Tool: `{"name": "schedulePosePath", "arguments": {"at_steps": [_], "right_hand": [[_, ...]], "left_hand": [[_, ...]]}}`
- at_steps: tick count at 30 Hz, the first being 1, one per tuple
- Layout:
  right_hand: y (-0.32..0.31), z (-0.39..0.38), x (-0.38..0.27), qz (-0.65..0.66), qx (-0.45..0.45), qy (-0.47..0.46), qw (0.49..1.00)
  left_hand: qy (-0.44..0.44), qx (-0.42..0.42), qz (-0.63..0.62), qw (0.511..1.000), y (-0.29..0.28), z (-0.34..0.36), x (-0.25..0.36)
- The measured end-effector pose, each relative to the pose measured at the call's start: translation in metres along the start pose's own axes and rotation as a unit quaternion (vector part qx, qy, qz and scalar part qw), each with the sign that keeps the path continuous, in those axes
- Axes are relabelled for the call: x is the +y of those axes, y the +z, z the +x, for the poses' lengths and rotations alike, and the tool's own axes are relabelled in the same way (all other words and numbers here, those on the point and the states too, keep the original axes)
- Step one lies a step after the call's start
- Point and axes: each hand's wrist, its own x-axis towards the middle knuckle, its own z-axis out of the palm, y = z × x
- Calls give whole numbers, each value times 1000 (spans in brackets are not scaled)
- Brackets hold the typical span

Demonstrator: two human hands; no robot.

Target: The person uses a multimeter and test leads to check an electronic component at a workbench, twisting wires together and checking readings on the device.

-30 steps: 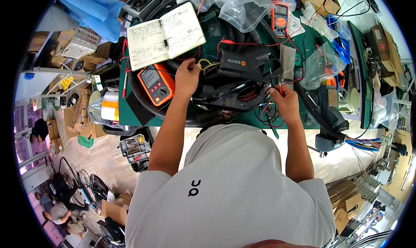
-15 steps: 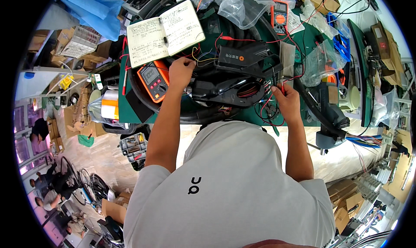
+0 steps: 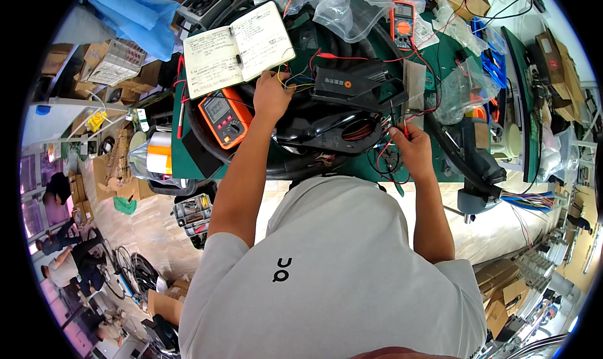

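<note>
Two hands at the black device, meters close by.
Left hand had slid toward twelve o'clock, pinching yellow wires; right hand gripped a red probe against the black device, orange multimeter at nine o'clock.

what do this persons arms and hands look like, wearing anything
Both forearms are bare. The left hand and right hand wear no gloves; no watch or ring shows. Short light grey T-shirt sleeves end above the elbows.
</note>
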Motion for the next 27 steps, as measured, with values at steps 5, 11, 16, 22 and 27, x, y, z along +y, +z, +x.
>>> {"name": "schedulePosePath", "arguments": {"at_steps": [5,11,16,22,27], "right_hand": [[-4,-3,2,-10,-3,22,1000],[0,-6,6,13,-24,15,1000],[17,-7,-11,17,-73,-10,997],[30,-7,-25,38,-106,-20,993],[36,-4,-24,43,-113,-39,992]], "left_hand": [[-113,-153,-131,973,-22,14,0],[-216,-250,-399,855,-91,3,27],[-193,-290,-542,765,-92,-18,40],[-86,-230,-351,904,-76,-36,65],[171,-11,-132,976,-69,-33,78]]}}
